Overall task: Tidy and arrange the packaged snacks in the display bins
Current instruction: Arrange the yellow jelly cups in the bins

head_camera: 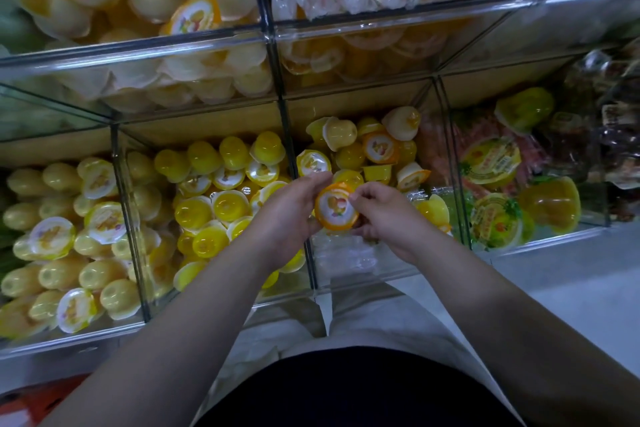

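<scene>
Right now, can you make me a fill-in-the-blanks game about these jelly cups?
The left hand and right hand hold a jelly cup with an ____ rim. The number of hands on it is ____. The clear bin under the left hand holds mostly ____ cups. Missing words: orange, two, yellow.

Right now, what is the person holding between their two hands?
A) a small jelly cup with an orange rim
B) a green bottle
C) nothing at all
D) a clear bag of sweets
A: the left hand and right hand together hold a jelly cup with an orange rim and a white printed lid.
</scene>
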Tool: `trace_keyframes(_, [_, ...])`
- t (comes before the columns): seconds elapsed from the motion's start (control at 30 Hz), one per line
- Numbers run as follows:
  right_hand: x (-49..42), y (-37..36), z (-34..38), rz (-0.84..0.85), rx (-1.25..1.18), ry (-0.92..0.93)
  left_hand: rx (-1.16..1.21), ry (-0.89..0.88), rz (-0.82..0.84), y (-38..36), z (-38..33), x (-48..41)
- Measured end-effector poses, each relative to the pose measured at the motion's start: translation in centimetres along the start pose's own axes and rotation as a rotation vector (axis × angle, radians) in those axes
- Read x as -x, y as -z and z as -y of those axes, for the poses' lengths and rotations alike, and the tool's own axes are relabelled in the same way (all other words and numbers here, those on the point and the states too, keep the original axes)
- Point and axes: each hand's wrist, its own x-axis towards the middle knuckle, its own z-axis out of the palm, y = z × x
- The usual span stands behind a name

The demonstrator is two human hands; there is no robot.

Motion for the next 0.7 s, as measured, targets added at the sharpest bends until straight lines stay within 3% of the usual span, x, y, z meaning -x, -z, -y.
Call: trace_keyframes(0.7, [7.2,-3.6,11.7,0.061,-0.193,0.428,-0.031,-0.394,0.059,3.9,-8.4,9.0])
